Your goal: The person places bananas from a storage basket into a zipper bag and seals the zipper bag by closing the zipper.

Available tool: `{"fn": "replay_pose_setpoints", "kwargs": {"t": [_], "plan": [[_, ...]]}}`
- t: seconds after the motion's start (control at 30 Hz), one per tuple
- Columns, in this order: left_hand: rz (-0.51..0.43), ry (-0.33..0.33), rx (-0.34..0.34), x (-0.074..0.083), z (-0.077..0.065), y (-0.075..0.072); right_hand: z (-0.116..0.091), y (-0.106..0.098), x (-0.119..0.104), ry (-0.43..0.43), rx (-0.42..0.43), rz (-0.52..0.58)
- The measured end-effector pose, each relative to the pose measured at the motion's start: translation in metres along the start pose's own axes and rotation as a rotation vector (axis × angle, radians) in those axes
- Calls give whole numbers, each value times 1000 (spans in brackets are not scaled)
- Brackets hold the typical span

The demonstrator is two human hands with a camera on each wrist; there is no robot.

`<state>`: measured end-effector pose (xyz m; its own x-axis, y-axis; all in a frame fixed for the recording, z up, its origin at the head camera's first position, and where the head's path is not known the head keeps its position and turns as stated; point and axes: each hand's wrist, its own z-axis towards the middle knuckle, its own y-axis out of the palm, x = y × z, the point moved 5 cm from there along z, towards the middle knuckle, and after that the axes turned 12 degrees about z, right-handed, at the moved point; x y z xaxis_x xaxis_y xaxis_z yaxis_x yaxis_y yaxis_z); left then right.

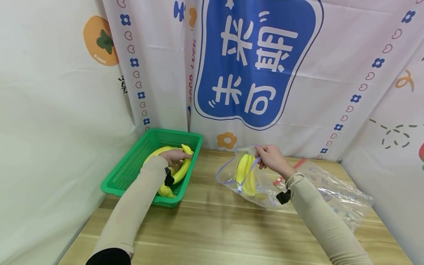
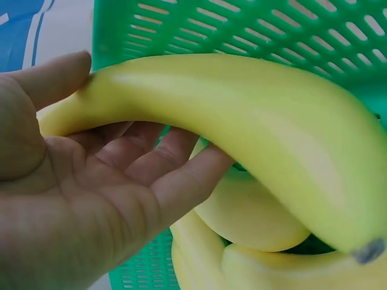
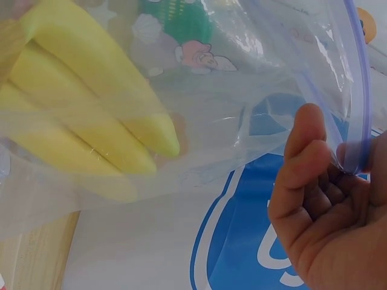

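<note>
My left hand (image 1: 175,156) is inside the green basket (image 1: 110,189), holding a yellow banana (image 2: 242,103) near its stem end, thumb on top and fingers underneath. More bananas (image 2: 199,254) lie below it in the basket. On the right, my right hand (image 1: 271,159) pinches the purple zip edge of a clear zip bag (image 3: 230,121). The bag's mouth gapes toward the basket, with its white slider (image 1: 240,187) hanging at the front. A bunch of bananas (image 3: 78,78) is inside the bag, seen through the plastic.
A second clear bag (image 1: 341,191) with a red zip edge lies flat on the wooden table (image 1: 212,228) at the right, partly behind my right forearm. A printed cloth (image 1: 165,73) hangs behind the table, and pale cloth walls stand at both sides.
</note>
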<state>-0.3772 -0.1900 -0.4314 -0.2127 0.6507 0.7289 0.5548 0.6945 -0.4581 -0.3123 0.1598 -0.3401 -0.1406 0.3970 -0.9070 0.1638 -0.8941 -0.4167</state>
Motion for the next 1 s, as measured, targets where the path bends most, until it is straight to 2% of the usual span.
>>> {"fn": "replay_pose_setpoints", "kwargs": {"t": [0.17, 0.37, 0.53, 0.77, 1.0], "plan": [[16, 48, 27, 7, -8, -2, 0, 1, 0, 2, -1, 1], [1, 132, 108, 17, -12, -14, 0, 2, -1, -6, -2, 2], [-26, 171, 150, 30, -26, -19, 0, 3, -1, -9, -1, 7], [-33, 182, 176, 46, -40, -16, 1, 4, 0, 0, -8, 5], [-45, 157, 154, 59, -42, -6, 0, 6, -1, 3, -16, 1]]}}
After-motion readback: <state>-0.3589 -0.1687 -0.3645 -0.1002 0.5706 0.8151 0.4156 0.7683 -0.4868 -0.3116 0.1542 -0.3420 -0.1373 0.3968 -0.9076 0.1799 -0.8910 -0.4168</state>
